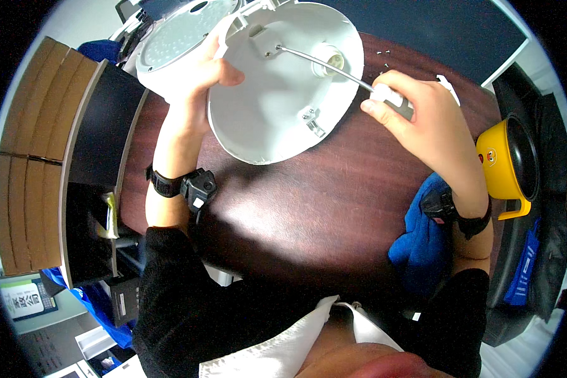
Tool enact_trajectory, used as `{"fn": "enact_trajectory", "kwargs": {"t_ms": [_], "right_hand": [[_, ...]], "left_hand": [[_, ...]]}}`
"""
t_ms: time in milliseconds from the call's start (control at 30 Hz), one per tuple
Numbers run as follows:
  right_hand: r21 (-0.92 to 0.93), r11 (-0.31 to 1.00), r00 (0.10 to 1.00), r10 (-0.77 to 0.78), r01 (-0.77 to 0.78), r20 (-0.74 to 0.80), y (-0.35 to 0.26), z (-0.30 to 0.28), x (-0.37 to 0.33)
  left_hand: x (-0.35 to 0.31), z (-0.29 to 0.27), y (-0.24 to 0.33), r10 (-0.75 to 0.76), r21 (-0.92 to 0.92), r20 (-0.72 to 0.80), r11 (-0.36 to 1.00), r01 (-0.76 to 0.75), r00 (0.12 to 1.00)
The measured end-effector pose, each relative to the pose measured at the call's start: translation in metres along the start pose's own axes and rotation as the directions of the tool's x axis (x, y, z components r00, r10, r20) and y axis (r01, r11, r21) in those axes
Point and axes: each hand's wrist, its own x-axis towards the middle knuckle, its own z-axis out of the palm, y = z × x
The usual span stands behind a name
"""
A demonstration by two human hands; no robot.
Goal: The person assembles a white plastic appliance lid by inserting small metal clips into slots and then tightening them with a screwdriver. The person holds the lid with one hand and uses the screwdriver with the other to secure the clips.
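Note:
My left hand [198, 82] grips the left rim of a white oval plastic shell [258, 116], its thumb inside the edge. The shell's hollow side faces me, showing a round socket-like fitting [329, 60] and a small bracket [313, 122]. In my right hand [425, 116] is a screwdriver [356, 79], fingers closed around its handle. Its long metal shaft slants up and left into the shell. The tip meets a small screw spot near the upper left inner wall. Whether a screw sits there is too small to tell.
Small loose screws [385, 53] lie on the dark wooden table [283, 208], right of the shell. Behind my left hand stands a white part with a dotted face [183, 38]. A blue cloth [416, 236] lies by my right forearm; a yellow pot [501, 157] stands at the right.

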Motion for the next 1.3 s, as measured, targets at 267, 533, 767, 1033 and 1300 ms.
{"fn": "enact_trajectory", "kwargs": {"t_ms": [267,533,767,1033,1300], "right_hand": [[-0.259,0.963,0.996,-0.085,0.075,-0.028,0.005,-0.006,-0.007],[-0.473,0.881,1.0,-0.009,-0.003,-0.023,-0.014,-0.023,-0.017],[-0.479,0.877,0.997,-0.07,0.042,-0.041,-0.01,-0.015,-0.019],[-0.438,0.891,0.993,-0.105,0.121,0.06,-0.014,-0.02,-0.02],[-0.326,0.943,0.997,-0.055,0.072,0.06,-0.008,-0.01,-0.022]], "left_hand": [[-0.006,0.016,0.014,-0.063,0.053,0.022,0.997,0.062,0.998],[-0.017,0.027,0.019,-0.039,0.181,0.125,0.983,0.016,0.991],[-0.017,0.03,0.02,-0.161,0.29,0.084,0.948,0.13,0.983],[-0.015,0.028,0.015,-0.046,0.256,0.16,0.967,0.003,0.986],[-0.012,0.018,-0.007,0.103,0.162,0.271,0.975,-0.151,0.957]]}}
